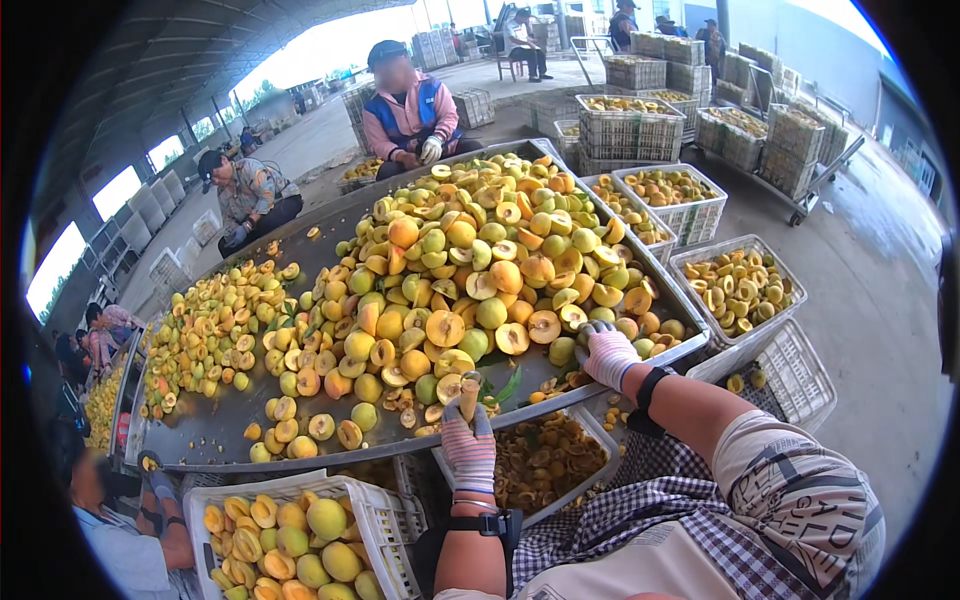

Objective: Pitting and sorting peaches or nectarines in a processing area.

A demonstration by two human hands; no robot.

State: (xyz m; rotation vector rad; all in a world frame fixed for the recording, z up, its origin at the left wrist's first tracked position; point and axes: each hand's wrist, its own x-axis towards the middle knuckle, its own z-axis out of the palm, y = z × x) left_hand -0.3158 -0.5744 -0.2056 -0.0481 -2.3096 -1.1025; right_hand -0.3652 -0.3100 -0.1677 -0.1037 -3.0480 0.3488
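My left hand [468, 450], in a striped glove, is closed round a short wooden-handled tool [470, 397] that points up, its metal end uppermost. It is at the near edge of a metal sorting table [215, 447]. My right hand [607, 357], in a matching glove with grey fingertips, reaches to the right end of a big heap of yellow-green peaches [470, 250]. Its fingers curl against a greenish peach [562, 351] at the heap's edge; the fingertips are partly hidden. Many peaches are halved, some showing brown pits.
Below the table edge is a crate of brown pits and scraps [550, 462]. A white crate of peaches [290, 540] stands at the lower left, another [740, 290] to the right. Co-workers [405, 110] sit beyond the table; another person [110, 520] works at my left.
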